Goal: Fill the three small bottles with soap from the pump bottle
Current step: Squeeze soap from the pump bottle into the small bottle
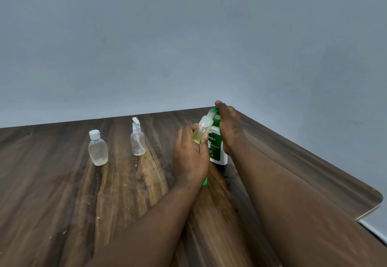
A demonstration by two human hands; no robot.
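A white pump bottle with a green label and green pump head stands on the wooden table at the right. My right hand lies over its pump head, palm down. My left hand holds a small clear bottle with yellowish liquid and a red-edged sticker, tilted with its open mouth up against the pump spout. A green cap peeks out below my left wrist. Two other small bottles stand to the left: a flip-cap bottle and a small spray-pump bottle, both clear and nearly empty.
The table's right edge runs diagonally close behind the pump bottle, with a rounded corner at the near right. A plain grey wall rises behind the table. Small specks and smears dot the wood near the two standing bottles.
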